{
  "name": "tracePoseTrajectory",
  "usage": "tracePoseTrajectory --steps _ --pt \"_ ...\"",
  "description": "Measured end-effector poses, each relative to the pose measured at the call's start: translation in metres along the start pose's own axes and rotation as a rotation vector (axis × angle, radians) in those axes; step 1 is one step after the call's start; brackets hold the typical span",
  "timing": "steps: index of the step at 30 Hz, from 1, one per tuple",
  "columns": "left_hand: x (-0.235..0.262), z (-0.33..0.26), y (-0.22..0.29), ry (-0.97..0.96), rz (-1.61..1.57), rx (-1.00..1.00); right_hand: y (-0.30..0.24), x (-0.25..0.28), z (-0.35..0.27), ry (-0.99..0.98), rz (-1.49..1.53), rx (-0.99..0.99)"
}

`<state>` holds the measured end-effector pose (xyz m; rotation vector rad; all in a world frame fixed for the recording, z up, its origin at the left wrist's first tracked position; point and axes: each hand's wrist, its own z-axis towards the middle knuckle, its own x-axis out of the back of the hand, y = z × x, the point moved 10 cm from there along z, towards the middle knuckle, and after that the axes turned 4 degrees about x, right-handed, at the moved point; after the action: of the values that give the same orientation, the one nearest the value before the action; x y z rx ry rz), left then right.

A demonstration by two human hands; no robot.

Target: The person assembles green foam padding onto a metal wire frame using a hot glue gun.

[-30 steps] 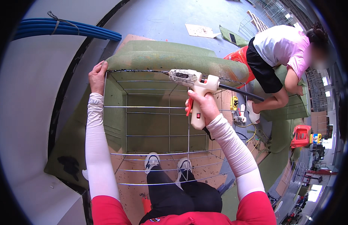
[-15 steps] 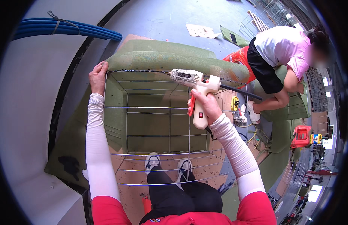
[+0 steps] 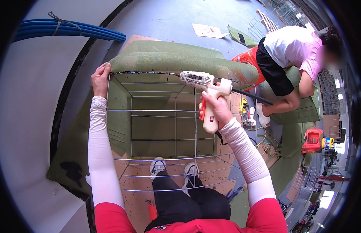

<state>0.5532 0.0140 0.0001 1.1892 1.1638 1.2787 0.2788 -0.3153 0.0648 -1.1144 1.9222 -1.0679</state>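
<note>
My right hand (image 3: 216,110) is wrapped round the grip of a cream hot glue gun (image 3: 212,95), fingers at its red trigger. A black glue stick (image 3: 252,96) juts from its back. The nozzle points left at the far top edge of a wire frame (image 3: 161,110), and a dark strand droops below it. Black glue (image 3: 143,72) runs along that edge, where a green sheet (image 3: 168,62) meets the wire. My left hand (image 3: 100,80) is closed on the sheet's edge at the frame's far left corner. Green sheet also lines the frame's far side and left side.
A person (image 3: 285,66) bends over another green-covered frame at the right. Near that person's foot lie a second glue gun (image 3: 249,117) and yellow cables (image 3: 262,138). Blue tubes (image 3: 67,31) jut in at the upper left. My shoes (image 3: 158,167) show beneath the frame's near wires.
The glue gun in my right hand has shifted slightly right along the edge. A dark strand now hangs by its nozzle. My left hand has hardly moved.
</note>
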Motion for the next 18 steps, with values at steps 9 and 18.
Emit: tracePoseTrajectory --steps 9,18 --pt "0.001 -0.001 -0.003 -0.006 -0.013 0.017 -0.004 -0.006 0.000 -0.036 0.000 0.033" --pt "0.000 -0.002 0.000 -0.004 -0.010 0.016 -0.010 0.001 -0.001 -0.018 -0.078 0.043"
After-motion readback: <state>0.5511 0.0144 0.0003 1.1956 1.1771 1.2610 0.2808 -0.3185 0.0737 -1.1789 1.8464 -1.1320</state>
